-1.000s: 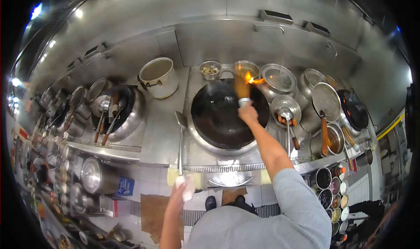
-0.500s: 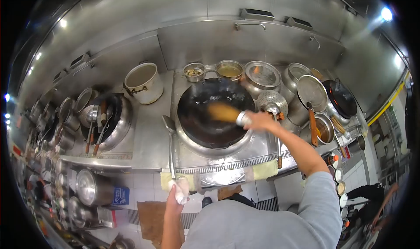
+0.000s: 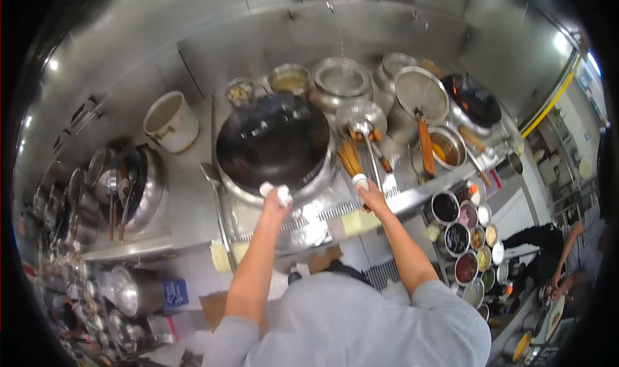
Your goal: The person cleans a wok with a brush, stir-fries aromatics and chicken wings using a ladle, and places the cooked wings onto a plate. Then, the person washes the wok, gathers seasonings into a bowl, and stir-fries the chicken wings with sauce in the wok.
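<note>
Black wok (image 3: 274, 151), straw brush (image 3: 353, 166), white cloth (image 3: 284, 196).
From here the wok gleams inside, left of centre; the cloth's bunched at its near rim; the brush slants right of centre, bristles up-left.

Dark metal wok (image 3: 274, 149) is gleaming glossy inside. Brush (image 3: 352, 163) is showing woody bristles, rough, matt. White cloth (image 3: 284, 195) is looking soft, matt. Steel surface (image 3: 186, 201) is reflecting light, smooth. Strainer handle (image 3: 425, 148) is looking wooden; grey shirt (image 3: 348, 322), matt fabric.
</note>
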Demonstrator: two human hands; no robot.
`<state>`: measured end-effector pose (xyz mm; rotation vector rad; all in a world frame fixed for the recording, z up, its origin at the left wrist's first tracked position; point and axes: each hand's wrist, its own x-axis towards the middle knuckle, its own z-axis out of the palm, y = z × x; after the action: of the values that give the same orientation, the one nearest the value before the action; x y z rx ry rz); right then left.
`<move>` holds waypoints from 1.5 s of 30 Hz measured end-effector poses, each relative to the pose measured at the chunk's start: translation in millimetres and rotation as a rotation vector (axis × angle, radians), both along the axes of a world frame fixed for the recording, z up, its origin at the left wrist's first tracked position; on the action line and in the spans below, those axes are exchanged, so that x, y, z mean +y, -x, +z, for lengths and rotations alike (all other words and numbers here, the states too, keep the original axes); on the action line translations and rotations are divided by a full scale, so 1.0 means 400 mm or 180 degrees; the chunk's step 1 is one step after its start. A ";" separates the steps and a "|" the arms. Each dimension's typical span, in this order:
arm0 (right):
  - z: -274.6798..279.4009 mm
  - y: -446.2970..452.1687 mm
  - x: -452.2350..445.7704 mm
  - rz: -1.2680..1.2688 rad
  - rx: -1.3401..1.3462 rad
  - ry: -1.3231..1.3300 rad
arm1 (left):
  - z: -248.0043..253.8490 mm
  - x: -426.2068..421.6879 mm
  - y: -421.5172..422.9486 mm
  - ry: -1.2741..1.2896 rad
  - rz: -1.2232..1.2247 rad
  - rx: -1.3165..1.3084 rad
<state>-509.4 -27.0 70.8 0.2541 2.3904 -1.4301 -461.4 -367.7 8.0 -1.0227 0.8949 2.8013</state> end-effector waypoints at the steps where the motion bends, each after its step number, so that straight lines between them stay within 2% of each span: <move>1: -0.044 -0.022 0.019 0.0083 -0.0057 -0.0077 | -0.007 0.013 -0.003 0.0166 0.0121 -0.0130; 2: -0.078 -0.037 0.035 0.0185 0.0040 -0.0498 | -0.040 0.007 -0.004 -0.0004 0.0256 0.0028; 4: -0.300 -0.044 0.094 0.0348 0.2907 -0.2676 | 0.007 0.029 -0.040 0.0387 0.0291 0.0105; 5: -0.288 -0.088 0.096 0.0372 0.2788 -0.2652 | 0.048 0.047 -0.064 0.0417 0.0401 0.0044; 7: -0.166 -0.155 0.072 0.1210 0.2822 -0.1299 | 0.056 0.070 -0.098 0.0478 0.0526 -0.0062; 9: -0.291 -0.240 0.069 0.2606 0.1010 -0.0914 | 0.034 0.063 -0.116 0.0652 0.0530 -0.0163; 10: -0.426 -0.265 0.079 0.2505 -0.0602 -0.0296 | 0.029 0.070 -0.134 0.0733 0.0464 -0.0047; 12: -0.472 -0.302 0.081 0.1678 -0.1846 0.0189 | 0.059 0.098 -0.156 0.0918 0.0533 -0.0130; 14: -0.638 -0.305 0.073 0.0175 -0.1471 0.0253 | 0.055 0.094 -0.164 0.0858 0.0535 -0.0074; 16: -0.779 -0.284 0.037 -0.0530 -0.1941 0.1707 | 0.075 0.095 -0.166 0.0829 0.0517 -0.0137; 17: -0.844 -0.298 0.022 -0.0490 -0.1962 0.1779 | 0.098 0.100 -0.162 0.0806 0.0551 -0.0196; 19: -0.933 -0.293 0.007 -0.1237 -0.1910 0.2157 | 0.119 0.100 -0.155 0.0770 0.0533 -0.0223; 22: -0.834 -0.257 0.065 -0.1478 -0.2485 0.2351 | 0.151 0.106 -0.147 0.0725 0.0634 -0.0244; 23: -0.861 -0.252 0.069 -0.1454 -0.2516 0.2380 | 0.159 0.108 -0.147 0.0709 0.0684 -0.0252; 25: -0.955 -0.268 0.081 -0.1301 -0.2303 0.1390 | 0.168 0.104 -0.149 0.0693 0.0686 -0.0265; 26: -0.951 -0.265 0.083 -0.1333 -0.2283 0.1389 | 0.168 0.105 -0.148 0.0747 0.0658 -0.0235; 28: -0.934 -0.263 0.097 -0.0288 -0.2066 0.0527 | 0.166 0.107 -0.153 0.0846 0.0579 -0.0256; 29: -0.900 -0.287 0.120 -0.0047 -0.1997 0.0937 | 0.160 0.102 -0.159 0.0859 0.0516 -0.0268; 30: -0.833 -0.310 0.133 0.0123 -0.1885 0.0830 | 0.152 0.096 -0.160 0.0868 0.0446 -0.0261; 32: -0.747 -0.394 0.182 -0.0059 -0.1823 0.0933 | 0.140 0.092 -0.167 0.0863 0.0430 -0.0309; 34: -0.787 -0.503 0.268 -0.0138 -0.1760 0.1038 | 0.120 0.073 -0.166 0.0820 0.0266 -0.0102; 36: -0.897 -0.638 0.390 0.0089 -0.1590 0.0681 | 0.101 0.058 -0.163 0.0881 0.0045 -0.0015; 38: -0.783 -0.799 0.458 -0.0482 -0.1723 0.0466 | 0.080 0.050 -0.152 0.0894 0.0229 -0.0068; 39: -0.756 -0.891 0.494 -0.0909 -0.1789 0.0613 | 0.037 0.028 -0.147 0.0778 0.0102 0.0264; 44: -0.695 -1.339 0.614 -0.2245 -0.2197 0.0701 | 0.036 0.046 -0.168 0.0679 0.0055 0.0392; 45: -0.684 -1.436 0.608 -0.2594 -0.2293 0.0845 | -0.050 0.008 -0.125 0.0619 0.0186 0.0670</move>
<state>64.9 216.2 -202.7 1.5028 1.5165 -1.5483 -411.4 -364.6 -11.9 -0.7930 1.1990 2.9595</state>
